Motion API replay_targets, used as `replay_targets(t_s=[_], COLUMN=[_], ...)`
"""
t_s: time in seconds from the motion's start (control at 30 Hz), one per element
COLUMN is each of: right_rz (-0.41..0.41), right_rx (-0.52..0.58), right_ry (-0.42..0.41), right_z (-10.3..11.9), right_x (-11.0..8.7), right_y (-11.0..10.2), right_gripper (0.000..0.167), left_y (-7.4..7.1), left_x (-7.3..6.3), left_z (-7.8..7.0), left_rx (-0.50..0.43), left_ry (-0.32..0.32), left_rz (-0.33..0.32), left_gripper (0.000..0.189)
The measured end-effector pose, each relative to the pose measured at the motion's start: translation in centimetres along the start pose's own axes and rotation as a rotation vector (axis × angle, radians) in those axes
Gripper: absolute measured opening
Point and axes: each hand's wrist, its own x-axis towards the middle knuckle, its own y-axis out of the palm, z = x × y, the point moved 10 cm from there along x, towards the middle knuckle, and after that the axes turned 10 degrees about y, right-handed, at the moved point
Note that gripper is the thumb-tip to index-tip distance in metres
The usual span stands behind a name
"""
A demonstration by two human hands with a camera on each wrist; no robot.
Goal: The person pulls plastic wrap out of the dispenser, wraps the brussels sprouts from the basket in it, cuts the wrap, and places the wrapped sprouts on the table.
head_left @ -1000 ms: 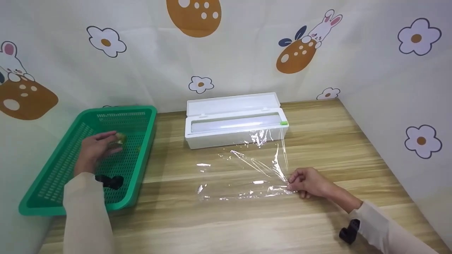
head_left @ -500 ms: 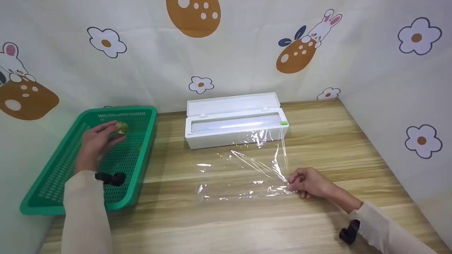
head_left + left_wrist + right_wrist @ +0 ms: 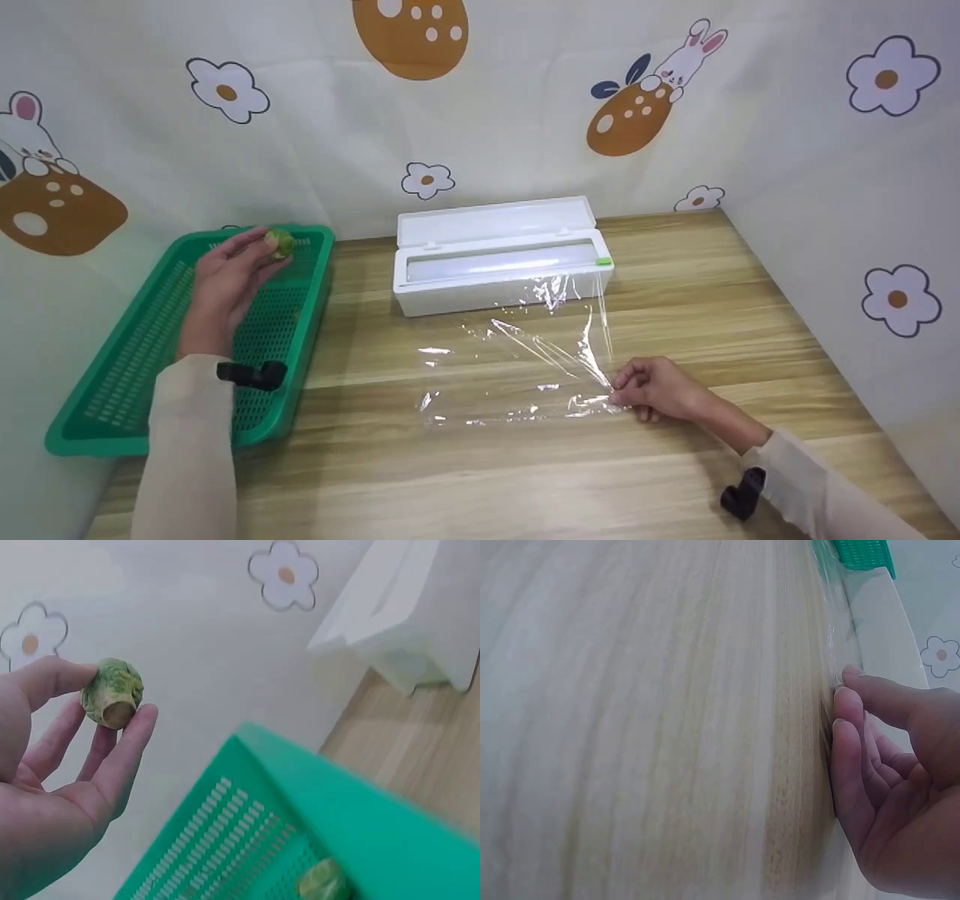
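Note:
Between thumb and fingers, my left hand [image 3: 225,289] holds a green Brussels sprout [image 3: 280,244] above the far part of the green basket [image 3: 300,337]. In the left wrist view the cut stem of the Brussels sprout [image 3: 112,694] faces the camera. A second sprout [image 3: 324,881] lies inside the basket in that view. On the right, my right hand [image 3: 660,390] pinches the near right corner of a clear sheet of cling film [image 3: 517,367]. That film runs over the table from a white dispenser box [image 3: 502,292], creased toward the pinched corner.
The dispenser's lid [image 3: 495,221] stands raised at the back, and a green slider [image 3: 604,262] sits at the right end of its front edge. Patterned cloth [image 3: 510,105] hangs behind and beside the wooden table [image 3: 525,480].
My left hand has risen from inside the basket with the Brussels sprout, moving farther back and slightly right. The right hand and the film have stayed in place.

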Motion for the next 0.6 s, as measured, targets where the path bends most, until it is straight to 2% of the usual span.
replay_targets(t_s=[0.1,0.33,0.6], right_rz=[-0.004,0.009,0.009], right_rx=[-0.01,0.011,0.033], right_ry=[0.0,-0.015,-0.007], right_z=[0.0,0.1,-0.2], right_x=[0.0,0.1,0.1], right_y=[0.0,0.1,0.0], right_gripper=[0.032,0.032,0.029], left_y=[1.7,5.7,10.0], left_x=[0.0,-0.6,-1.3], left_z=[-0.2,0.3,2.3], left_rx=[0.002,-0.002,-0.009], left_ry=[0.022,0.026,0.025], left_rz=[0.013,0.055,0.105], left_gripper=[0.032,0.039,0.038])
